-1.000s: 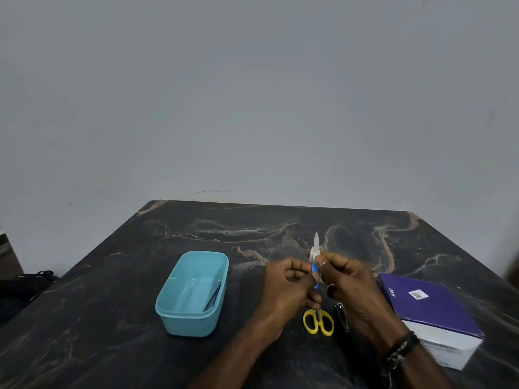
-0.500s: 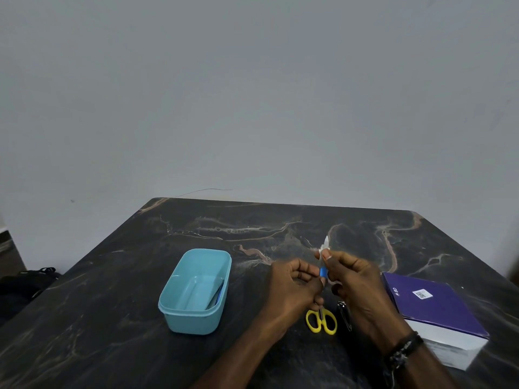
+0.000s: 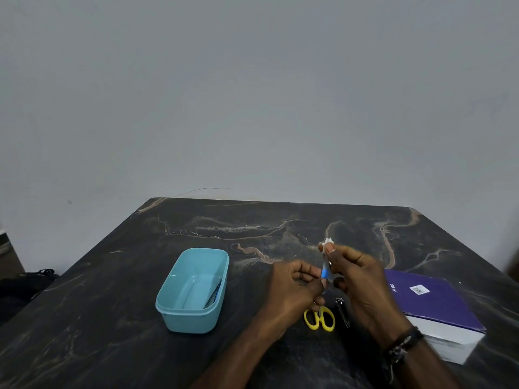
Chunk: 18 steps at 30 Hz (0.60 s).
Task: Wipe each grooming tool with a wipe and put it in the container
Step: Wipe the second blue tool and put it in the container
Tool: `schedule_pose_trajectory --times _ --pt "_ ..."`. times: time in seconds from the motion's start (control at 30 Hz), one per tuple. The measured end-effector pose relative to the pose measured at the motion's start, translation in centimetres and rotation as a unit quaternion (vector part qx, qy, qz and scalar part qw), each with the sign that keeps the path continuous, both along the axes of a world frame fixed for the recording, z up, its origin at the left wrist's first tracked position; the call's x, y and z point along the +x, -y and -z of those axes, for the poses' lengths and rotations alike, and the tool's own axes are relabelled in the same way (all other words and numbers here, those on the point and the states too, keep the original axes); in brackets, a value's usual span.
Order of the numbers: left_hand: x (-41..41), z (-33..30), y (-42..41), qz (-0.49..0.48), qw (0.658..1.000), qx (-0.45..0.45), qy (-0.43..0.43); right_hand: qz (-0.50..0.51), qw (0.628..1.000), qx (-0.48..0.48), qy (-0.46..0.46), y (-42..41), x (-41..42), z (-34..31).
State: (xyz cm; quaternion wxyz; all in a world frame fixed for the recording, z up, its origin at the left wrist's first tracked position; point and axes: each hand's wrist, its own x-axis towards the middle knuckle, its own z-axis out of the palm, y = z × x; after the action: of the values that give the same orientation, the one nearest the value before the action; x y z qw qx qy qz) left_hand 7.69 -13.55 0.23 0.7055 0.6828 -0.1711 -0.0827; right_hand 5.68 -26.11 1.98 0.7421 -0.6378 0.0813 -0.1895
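At lower centre of the frame, the left hand [image 3: 292, 287] pinches a blue-handled tool [image 3: 325, 272] by its base; the right hand [image 3: 356, 276] pinches a white wipe [image 3: 327, 245] round its tip. Yellow scissors [image 3: 320, 319] and nail clippers [image 3: 343, 311] lie below, the teal container [image 3: 171, 310] left on the table [image 3: 112, 276].

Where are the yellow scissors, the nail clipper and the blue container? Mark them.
yellow scissors [image 3: 320, 319]: head view, on the handle loops.
nail clipper [image 3: 343, 312]: head view, mid-body on the table.
blue container [image 3: 185, 322]: head view, near outer wall.
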Motion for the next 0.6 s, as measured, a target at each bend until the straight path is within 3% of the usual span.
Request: schedule_pose_trajectory --times 0.23,0.43,0.6 --pt "0.28 -0.29 -0.23 -0.044 0.998 -0.035 0.010 -0.055 0.997 -0.044 -0.021 -0.28 -0.19 0.10" --pt "-0.11 -0.27 -0.02 0.000 1.000 -0.005 -0.001 -0.005 1.000 0.004 -0.002 0.11 -0.01 0.14" --pt "0.07 -0.44 -0.11 -0.044 0.998 -0.038 -0.003 -0.032 0.999 -0.027 -0.019 -0.18 -0.18 0.13"
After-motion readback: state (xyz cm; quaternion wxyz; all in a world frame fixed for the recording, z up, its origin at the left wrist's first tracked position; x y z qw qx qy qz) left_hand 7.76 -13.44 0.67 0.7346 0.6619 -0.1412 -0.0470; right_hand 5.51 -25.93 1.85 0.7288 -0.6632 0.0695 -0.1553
